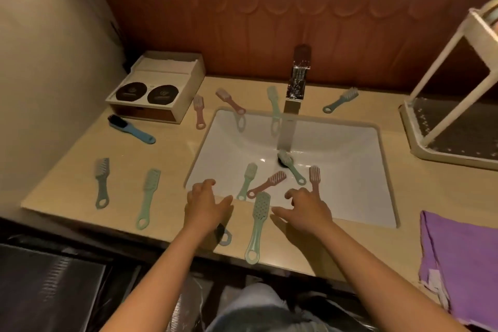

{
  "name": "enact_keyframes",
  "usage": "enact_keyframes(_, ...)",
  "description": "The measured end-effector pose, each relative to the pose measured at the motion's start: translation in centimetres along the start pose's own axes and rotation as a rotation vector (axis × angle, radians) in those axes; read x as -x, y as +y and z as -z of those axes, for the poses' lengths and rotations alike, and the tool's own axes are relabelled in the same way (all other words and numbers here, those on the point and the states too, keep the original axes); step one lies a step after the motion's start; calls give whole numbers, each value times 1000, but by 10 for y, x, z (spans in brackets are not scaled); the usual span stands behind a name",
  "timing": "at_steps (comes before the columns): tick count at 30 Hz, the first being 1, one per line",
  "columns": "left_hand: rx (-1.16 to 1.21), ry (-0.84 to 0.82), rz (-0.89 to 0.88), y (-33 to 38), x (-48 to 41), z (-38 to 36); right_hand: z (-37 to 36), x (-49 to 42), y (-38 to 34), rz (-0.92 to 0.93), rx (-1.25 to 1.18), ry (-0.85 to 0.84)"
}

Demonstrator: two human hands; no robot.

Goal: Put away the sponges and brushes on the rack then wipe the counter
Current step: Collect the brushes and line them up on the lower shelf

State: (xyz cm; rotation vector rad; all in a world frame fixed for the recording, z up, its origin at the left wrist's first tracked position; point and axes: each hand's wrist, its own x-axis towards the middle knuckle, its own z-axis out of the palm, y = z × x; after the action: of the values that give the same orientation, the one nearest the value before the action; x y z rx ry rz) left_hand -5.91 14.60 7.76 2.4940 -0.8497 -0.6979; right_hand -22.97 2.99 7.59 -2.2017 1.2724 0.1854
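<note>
Counter (172, 159) and sink (336, 170) strewn with brushes, rack (442, 54) far right. Looks like the put-away step; wiping not begun. Mint brush (258, 221) lies between both grips, long axis near-far, head over sink edge, loop toward person. Left grip (206, 206) and right grip (304, 210) released, holding nothing. Next: pinch handle, carry right.

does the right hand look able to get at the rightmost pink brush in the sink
Probably yes: the right hand hovers open right beside that pink brush, whose handle end it partly hides; nothing lies over the brush.
</note>
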Motion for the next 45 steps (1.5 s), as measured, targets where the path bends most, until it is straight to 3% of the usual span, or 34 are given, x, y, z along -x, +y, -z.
enact_keyframes(5, -83, 184, 195, -31, -1, -2, -31, -3, -23, -40, 109, 1)
enact_keyframes(14, -280, 179, 273, -38, -28, -1, -40, -24, -39, -34, 59, 27)
enact_keyframes(20, -207, 150, 260, -45, -34, 0, -36, -33, -35, -36, -128, 12)
enact_keyframes(28, 129, 207, 109, -26, -39, 12, 0, -36, -36, -59, -701, 125)
enact_keyframes(33, 325, 251, -20, 13, -33, 21, 35, -38, -40, -176, -1196, 88)
enact_keyframes(39, 647, 91, -197, 75, -33, 20, 80, -37, -15, -143, -1272, 121)
enact_keyframes(45, 807, -37, -303, 124, -29, 3, 117, -24, 39, -159, -1293, 213)
